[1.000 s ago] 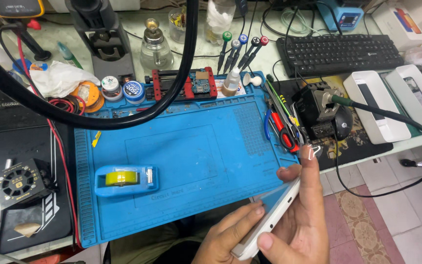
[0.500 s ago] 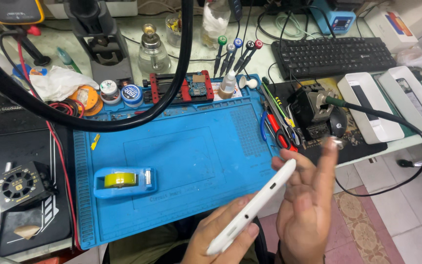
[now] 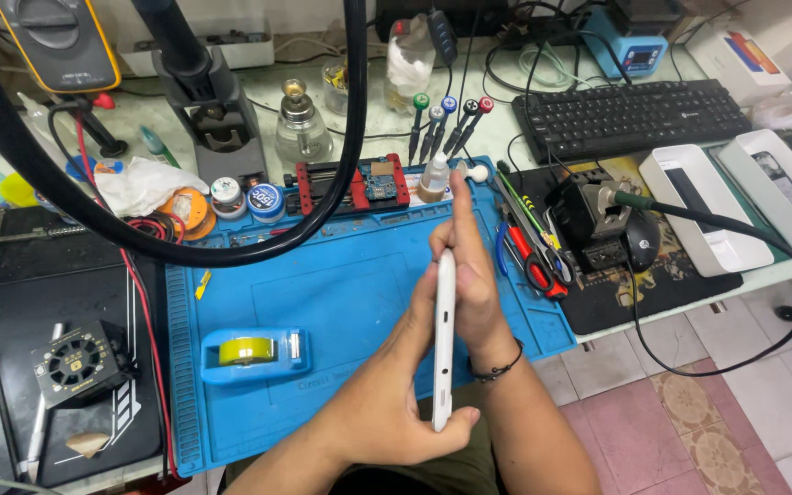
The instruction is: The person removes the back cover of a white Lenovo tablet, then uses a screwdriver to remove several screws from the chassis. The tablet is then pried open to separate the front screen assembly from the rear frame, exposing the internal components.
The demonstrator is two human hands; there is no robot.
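A thin white phone (image 3: 444,337) stands edge-on above the near edge of the blue work mat (image 3: 323,293), held between both hands. My left hand (image 3: 394,394) grips its lower end and left face, thumb hooked under the bottom. My right hand (image 3: 471,266) presses along its right face and upper end, fingers stretched toward the far side. A dark bracelet (image 3: 497,369) circles my right wrist. Small ports show on the phone's edge.
A blue tape dispenser (image 3: 251,353) lies on the mat's left. A red board holder (image 3: 352,186), small jars (image 3: 266,202), screwdrivers (image 3: 446,128) and tweezers (image 3: 529,229) line the far and right edges. Keyboard (image 3: 630,117), white phone boxes (image 3: 700,218), a fan (image 3: 80,362) and a thick black cable (image 3: 352,110) surround it.
The phone has swung from a slant at the mat's lower right to nearly upright over the mat. Both hands shifted left and forward, with my right hand now closed along the phone.
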